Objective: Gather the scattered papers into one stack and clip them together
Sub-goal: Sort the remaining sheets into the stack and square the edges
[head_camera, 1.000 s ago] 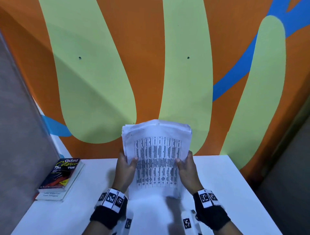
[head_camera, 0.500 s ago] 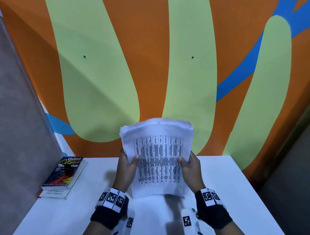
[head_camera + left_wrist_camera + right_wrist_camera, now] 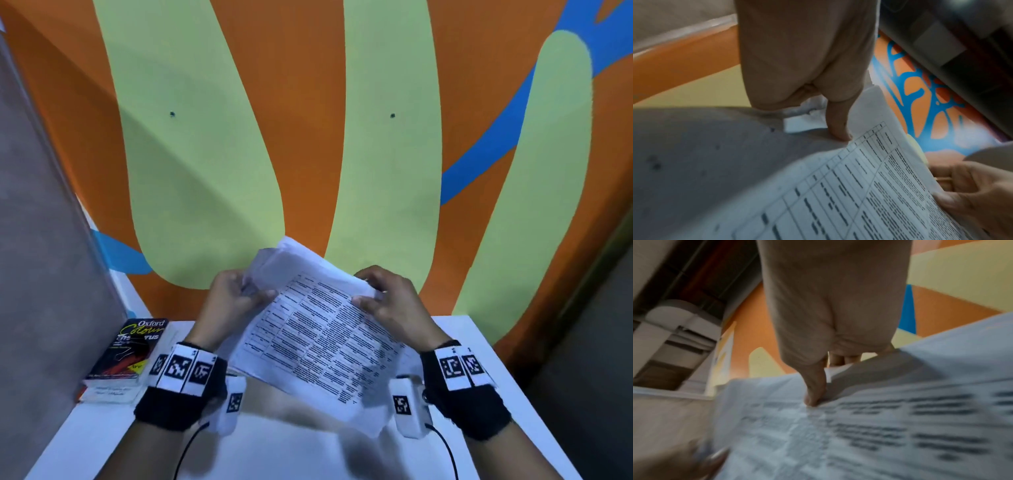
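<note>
Both hands are up in front of the person, over the white tabletop (image 3: 281, 452), and they hold the same stack of papers (image 3: 318, 346) between them. The left hand (image 3: 233, 298) grips the far left corner of the stack, with its fingers curled round the edge and its thumb on top of the front sheet. The right hand (image 3: 390, 301) pinches the far right edge, thumb on the printed side and fingers curled behind. In the left wrist view the left thumb (image 3: 838, 123) presses down on the paper near the top of the printed table, and the right hand shows at the lower right, holding the other edge. In the right wrist view the right thumb (image 3: 815, 389) presses on the sheet too, though that picture is blurry. The stack is tilted, with its top turned to the left, so the lines of print run slantwise. Its lower corner hangs down toward the person, above the tabletop between the two wrists. The top sheets at the far corner are a bit bent and not lined up. A small pile of books (image 3: 126, 353) lies at the left side of the tabletop, well apart from the papers. Behind it all is a wall (image 3: 308, 102) painted orange, green and blue.
</note>
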The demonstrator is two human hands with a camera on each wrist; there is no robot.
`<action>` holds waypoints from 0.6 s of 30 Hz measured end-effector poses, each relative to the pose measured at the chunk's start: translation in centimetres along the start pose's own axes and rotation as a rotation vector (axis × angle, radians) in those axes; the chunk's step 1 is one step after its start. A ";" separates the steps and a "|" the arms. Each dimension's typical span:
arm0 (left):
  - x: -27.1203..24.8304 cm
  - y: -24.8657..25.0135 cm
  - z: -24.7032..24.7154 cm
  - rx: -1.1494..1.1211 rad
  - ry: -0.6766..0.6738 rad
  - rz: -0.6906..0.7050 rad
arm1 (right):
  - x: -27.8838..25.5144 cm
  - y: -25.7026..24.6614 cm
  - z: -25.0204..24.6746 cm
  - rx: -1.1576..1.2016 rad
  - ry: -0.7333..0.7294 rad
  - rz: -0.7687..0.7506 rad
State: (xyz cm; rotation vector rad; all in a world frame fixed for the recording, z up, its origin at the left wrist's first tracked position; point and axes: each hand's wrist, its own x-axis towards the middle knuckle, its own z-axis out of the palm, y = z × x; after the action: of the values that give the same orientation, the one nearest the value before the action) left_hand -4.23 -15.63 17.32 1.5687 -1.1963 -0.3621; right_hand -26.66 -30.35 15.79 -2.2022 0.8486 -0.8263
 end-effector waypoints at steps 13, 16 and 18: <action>-1.8 -5.1 -1.3 -0.254 0.087 -0.141 | -5.7 8.8 0.8 0.655 0.330 0.262; -2.6 -6.4 -0.8 -0.279 0.065 -0.130 | -5.5 9.0 -0.6 0.591 0.305 0.203; -3.5 -7.5 0.3 -0.267 0.085 -0.156 | -6.0 9.7 -0.3 0.540 0.253 0.206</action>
State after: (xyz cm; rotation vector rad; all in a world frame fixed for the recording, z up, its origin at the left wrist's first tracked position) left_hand -2.22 -13.55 9.59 1.4321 -0.9215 -0.5292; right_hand -33.74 -31.79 6.95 -1.5374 0.8339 -1.0956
